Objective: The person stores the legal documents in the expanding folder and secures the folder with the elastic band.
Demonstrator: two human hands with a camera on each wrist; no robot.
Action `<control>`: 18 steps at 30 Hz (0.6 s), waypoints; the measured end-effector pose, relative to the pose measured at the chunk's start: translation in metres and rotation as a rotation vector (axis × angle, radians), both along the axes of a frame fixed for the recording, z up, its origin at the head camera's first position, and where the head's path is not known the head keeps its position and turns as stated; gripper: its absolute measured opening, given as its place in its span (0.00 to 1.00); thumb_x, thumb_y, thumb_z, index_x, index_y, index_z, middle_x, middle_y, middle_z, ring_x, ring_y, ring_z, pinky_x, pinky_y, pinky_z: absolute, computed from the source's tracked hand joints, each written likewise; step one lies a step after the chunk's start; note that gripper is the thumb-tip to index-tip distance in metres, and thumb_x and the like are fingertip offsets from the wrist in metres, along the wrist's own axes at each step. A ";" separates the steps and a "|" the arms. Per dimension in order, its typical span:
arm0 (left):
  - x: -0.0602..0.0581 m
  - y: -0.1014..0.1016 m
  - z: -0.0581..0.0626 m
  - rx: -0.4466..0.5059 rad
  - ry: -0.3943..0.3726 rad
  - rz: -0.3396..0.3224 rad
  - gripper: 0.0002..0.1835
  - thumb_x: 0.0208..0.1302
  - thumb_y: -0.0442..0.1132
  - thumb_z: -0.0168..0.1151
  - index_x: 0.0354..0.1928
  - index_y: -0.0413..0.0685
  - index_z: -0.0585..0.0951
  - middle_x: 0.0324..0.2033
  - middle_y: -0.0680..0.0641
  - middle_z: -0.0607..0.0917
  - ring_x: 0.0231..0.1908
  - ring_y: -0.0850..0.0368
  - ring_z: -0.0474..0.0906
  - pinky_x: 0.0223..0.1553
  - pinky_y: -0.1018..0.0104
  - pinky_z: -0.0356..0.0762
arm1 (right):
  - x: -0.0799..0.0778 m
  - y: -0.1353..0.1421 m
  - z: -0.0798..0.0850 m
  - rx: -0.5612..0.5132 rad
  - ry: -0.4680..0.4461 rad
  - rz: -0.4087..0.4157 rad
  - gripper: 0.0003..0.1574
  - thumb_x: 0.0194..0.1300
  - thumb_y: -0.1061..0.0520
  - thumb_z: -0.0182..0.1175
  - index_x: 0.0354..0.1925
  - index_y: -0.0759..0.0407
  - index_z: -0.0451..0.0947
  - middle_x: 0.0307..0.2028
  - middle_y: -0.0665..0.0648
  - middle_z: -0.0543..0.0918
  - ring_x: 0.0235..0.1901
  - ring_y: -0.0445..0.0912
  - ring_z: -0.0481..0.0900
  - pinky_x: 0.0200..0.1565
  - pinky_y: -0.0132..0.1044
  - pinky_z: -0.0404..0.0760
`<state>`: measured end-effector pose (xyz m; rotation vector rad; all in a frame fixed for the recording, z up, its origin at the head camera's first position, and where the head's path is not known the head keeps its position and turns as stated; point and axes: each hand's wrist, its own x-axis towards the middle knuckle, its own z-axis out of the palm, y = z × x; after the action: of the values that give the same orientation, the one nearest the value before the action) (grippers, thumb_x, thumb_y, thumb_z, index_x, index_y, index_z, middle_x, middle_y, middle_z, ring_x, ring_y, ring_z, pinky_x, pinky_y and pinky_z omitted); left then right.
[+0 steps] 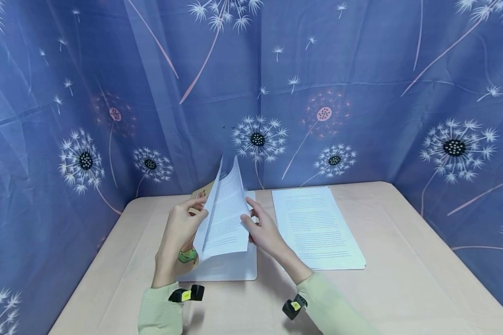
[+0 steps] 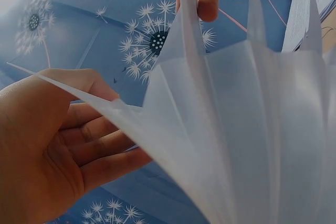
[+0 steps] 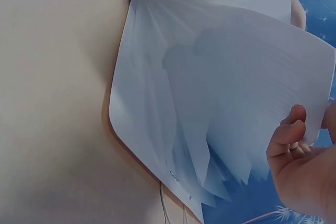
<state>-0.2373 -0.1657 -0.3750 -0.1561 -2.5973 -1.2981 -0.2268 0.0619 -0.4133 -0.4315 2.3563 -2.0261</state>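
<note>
A folder with several translucent sleeves (image 2: 241,119) stands fanned out over its white back cover (image 1: 226,274) at the middle left of the table. Its tan cover with a cartoon picture (image 1: 187,255) shows behind my left hand (image 1: 182,225). That hand pinches the edge of one sleeve between thumb and forefinger, the other fingers loosely bent. My right hand (image 1: 266,228) pinches the right edge of a raised printed sheet (image 1: 226,214), thumb on the near face. In the right wrist view, the white sheet (image 3: 247,72) hides how paper and sleeves meet.
A neat stack of printed paper (image 1: 318,228) lies on the table right of the folder. Thin cords (image 3: 164,203) hang by the folder's edge. Blue dandelion-patterned cloth (image 1: 255,93) encloses the back and sides of the beige table (image 1: 402,288).
</note>
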 end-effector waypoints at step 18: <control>0.000 0.002 0.001 0.004 -0.014 0.006 0.20 0.65 0.43 0.59 0.58 0.54 0.83 0.40 0.48 0.85 0.36 0.53 0.82 0.37 0.61 0.77 | 0.004 -0.013 0.011 0.036 -0.036 0.032 0.34 0.78 0.57 0.47 0.76 0.66 0.54 0.43 0.62 0.74 0.11 0.37 0.62 0.17 0.28 0.63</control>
<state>-0.2368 -0.1640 -0.3743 -0.1385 -2.6044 -1.3076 -0.2223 0.0488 -0.4021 -0.4258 2.3453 -1.9581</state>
